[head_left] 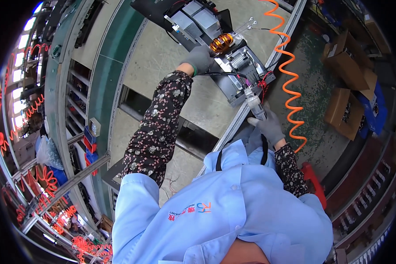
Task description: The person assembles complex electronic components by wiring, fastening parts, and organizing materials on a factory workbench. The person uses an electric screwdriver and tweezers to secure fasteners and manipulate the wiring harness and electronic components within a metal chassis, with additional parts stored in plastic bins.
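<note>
Blue shirt [273, 198] bears lettering [190, 210]; right hand [270, 125] holds tool [254, 104].

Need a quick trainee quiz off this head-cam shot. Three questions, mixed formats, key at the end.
1. Multiple choice: which hand holds the silver-and-translucent handheld tool?
A) left
B) right
C) neither

2. True or false: in the picture, the orange plastic-looking spiral hose hangs to the right of the copper-coloured, ring-shaped wound coil.

3. Fill the gap: the left hand, close to that coil, wears a ____ glove.

Key:
1. B, the grey-gloved right hand
2. True
3. grey
</note>
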The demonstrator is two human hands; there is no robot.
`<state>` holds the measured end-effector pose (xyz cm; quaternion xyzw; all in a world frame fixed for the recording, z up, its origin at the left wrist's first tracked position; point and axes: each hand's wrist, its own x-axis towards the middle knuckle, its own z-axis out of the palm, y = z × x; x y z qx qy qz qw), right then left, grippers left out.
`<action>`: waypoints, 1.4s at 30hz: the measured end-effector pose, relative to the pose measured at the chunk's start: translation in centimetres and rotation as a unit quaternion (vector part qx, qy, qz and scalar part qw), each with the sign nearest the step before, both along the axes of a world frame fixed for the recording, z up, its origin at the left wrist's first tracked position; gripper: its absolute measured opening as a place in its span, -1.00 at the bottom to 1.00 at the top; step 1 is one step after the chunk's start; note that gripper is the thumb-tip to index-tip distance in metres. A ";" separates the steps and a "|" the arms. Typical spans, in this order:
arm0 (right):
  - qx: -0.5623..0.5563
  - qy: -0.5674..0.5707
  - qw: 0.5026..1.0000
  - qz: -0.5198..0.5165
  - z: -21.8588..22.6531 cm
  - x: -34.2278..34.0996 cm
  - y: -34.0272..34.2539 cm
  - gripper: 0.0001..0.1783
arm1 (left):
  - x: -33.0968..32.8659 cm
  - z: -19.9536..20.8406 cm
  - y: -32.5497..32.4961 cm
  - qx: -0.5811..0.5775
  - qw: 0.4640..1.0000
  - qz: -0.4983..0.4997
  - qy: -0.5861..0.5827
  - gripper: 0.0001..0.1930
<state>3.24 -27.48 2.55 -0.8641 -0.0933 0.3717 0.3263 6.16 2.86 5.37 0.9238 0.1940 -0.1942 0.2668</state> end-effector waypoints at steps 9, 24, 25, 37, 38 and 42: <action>0.070 0.034 0.997 -0.014 0.1 1.1 0.6 -0.38 | 3.2 0.4 -1.0 0.094 0.990 -0.083 0.070 -0.77; 0.047 0.004 0.999 0.012 -0.3 2.5 1.1 -0.19 | 7.1 1.3 -0.8 0.073 0.964 -0.179 0.182 -0.74; 0.034 0.004 0.999 0.039 0.2 2.7 1.3 -0.19 | 6.7 1.3 -0.6 0.062 0.968 -0.182 0.164 -0.77; 0.010 0.075 0.996 0.044 3.7 3.1 1.9 -0.41 | 6.5 1.0 -0.4 0.054 0.972 -0.141 0.178 -0.78; 0.009 0.074 0.996 0.044 3.9 3.1 1.9 -0.41 | 6.4 0.9 -0.5 0.050 0.973 -0.131 0.185 -0.78; 0.017 0.058 0.997 0.052 4.8 3.3 2.0 -0.41 | 6.2 0.7 -0.5 0.054 0.973 -0.128 0.185 -0.77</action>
